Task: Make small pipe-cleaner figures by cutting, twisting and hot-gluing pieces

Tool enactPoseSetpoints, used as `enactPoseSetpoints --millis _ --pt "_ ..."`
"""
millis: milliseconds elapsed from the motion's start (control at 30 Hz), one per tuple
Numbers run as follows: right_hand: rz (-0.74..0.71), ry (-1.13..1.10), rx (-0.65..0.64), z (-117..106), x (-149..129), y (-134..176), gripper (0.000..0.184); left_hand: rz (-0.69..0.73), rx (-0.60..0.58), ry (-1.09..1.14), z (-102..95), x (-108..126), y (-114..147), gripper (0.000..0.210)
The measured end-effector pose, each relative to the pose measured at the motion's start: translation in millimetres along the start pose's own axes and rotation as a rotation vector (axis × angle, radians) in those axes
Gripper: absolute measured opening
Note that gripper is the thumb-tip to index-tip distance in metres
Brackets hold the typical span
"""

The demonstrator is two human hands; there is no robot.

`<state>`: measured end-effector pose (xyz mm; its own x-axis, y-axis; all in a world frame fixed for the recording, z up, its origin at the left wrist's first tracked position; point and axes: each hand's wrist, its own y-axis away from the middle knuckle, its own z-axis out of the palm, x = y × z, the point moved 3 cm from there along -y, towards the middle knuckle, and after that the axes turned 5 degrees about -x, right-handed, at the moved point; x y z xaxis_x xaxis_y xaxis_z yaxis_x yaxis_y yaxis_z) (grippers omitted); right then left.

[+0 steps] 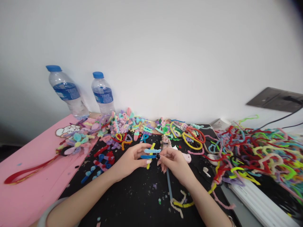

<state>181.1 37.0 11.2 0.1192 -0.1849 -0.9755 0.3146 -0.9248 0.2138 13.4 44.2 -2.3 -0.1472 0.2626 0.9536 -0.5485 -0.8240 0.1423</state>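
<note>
Between my hands is a small piece of crossed pipe cleaners: a yellow pipe cleaner (149,166) stands upright, with a light blue pipe cleaner (151,151) and a dark blue pipe cleaner (146,156) lying across it. My left hand (132,159) grips the piece from the left, thumb below and fingers above. From the right, my right hand (172,160) pinches the ends of the blue pipe cleaners with thumb and forefinger; a small dark bit shows at its fingertips. Below that hand runs a thin grey-blue strip (169,186) over the black mat.
Two water bottles (102,94) stand against the wall. A pile of loose pipe cleaners (260,154) covers the right side beside a white power strip (258,205). Finished pipe-cleaner pieces (123,123) line the back. Scissors (196,135) lie behind my right hand, near a white earbud (206,171).
</note>
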Motion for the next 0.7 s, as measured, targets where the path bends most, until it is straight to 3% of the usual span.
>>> enactPoseSetpoints --millis 167,467,700 --pt "-0.041 0.108 0.037 2.6 -2.7 2.0 0.023 -0.004 -0.016 -0.02 2.6 0.6 0.7 0.035" --pt "-0.179 0.404 0.125 2.4 -4.7 5.8 0.02 0.005 -0.003 0.002 2.5 0.7 2.0 0.032" --pt "-0.221 0.463 0.144 5.1 -4.5 9.3 0.022 0.054 -0.025 -0.017 2.0 0.6 0.0 0.031"
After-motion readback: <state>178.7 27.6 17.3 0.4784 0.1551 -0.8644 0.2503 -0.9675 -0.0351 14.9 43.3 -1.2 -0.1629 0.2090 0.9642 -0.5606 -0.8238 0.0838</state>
